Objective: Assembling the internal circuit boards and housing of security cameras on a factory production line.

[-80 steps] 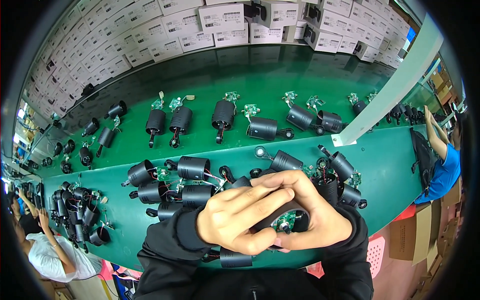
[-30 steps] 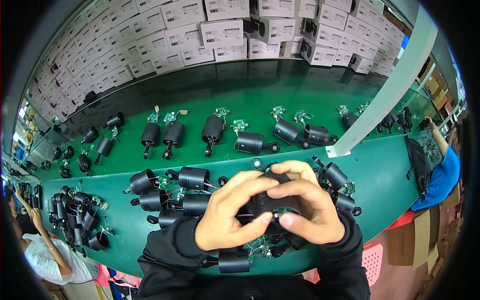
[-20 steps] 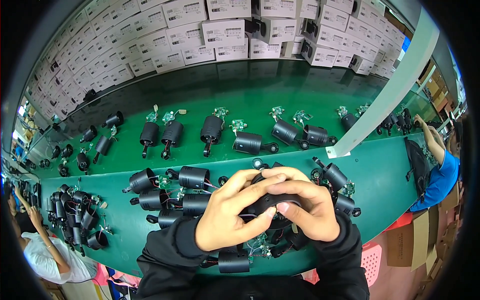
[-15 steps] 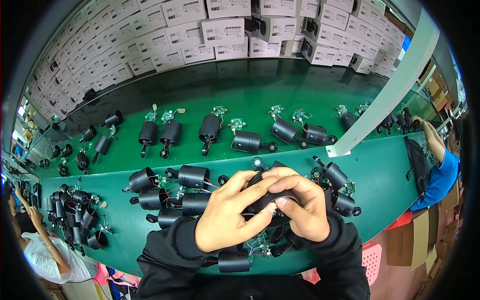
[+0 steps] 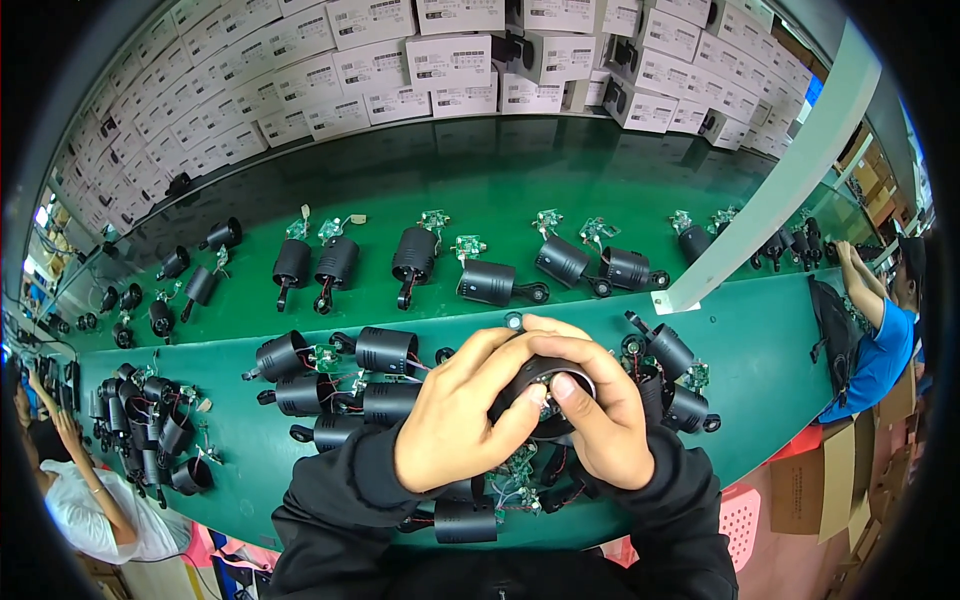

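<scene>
one black housing | left fingers, right fingers around | thumbs at open end

White boxes, brown cardboard, pink perforated stool.

Before me, a long green tabletop meets a glossy green shelf; stacked white cardboard boxes line the frame's top. A slanted white metal post stands upper right; lower right, I see a brown cardboard carton, pink plastic stool and pinkish floor.
</scene>
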The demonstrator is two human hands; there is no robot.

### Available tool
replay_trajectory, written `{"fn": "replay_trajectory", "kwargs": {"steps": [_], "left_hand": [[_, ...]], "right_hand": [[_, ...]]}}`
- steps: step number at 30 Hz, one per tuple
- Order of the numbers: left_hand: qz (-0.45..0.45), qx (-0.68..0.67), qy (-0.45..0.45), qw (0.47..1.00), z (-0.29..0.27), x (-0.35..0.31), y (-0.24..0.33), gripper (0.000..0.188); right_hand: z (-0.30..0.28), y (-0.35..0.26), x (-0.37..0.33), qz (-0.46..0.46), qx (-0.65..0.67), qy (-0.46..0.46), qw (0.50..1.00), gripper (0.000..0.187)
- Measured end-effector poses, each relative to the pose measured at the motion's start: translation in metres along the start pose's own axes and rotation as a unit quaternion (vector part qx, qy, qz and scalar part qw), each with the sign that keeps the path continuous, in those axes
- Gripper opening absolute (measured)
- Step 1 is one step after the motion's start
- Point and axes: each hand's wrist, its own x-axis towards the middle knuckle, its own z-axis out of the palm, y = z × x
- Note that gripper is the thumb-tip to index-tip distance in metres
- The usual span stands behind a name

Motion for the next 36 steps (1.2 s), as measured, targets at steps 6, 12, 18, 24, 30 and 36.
{"fn": "replay_trajectory", "kwargs": {"steps": [6, 12, 18, 24, 30, 36], "left_hand": [[0.003, 0.003, 0.003, 1.0, 0.006, 0.003, -0.003, 0.038], [0.0, 0.013, -0.01, 1.0, 0.004, 0.002, -0.002, 0.039], [0.0, 0.049, 0.006, 0.999, 0.005, -0.002, 0.001, 0.039], [0.025, 0.04, 0.017, 0.999, 0.003, -0.001, -0.001, 0.04], [0.029, 0.039, 0.021, 0.999, 0.001, -0.001, -0.001, 0.041], [0.024, 0.045, 0.02, 0.998, 0.003, -0.001, -0.002, 0.041]], "right_hand": [[-0.004, 0.003, 0.003, -0.01, 0.004, 0.006, 1.0, 0.029], [-0.005, 0.005, 0.001, -0.002, 0.031, 0.008, 1.0, 0.028], [-0.007, 0.011, 0.0, -0.018, 0.038, -0.007, 0.999, 0.028], [-0.002, 0.011, 0.0, -0.036, 0.039, -0.018, 0.998, 0.029], [0.005, 0.01, 0.001, -0.047, 0.018, 0.001, 0.999, 0.029], [0.003, 0.009, 0.002, -0.049, 0.012, 0.001, 0.999, 0.028]]}}
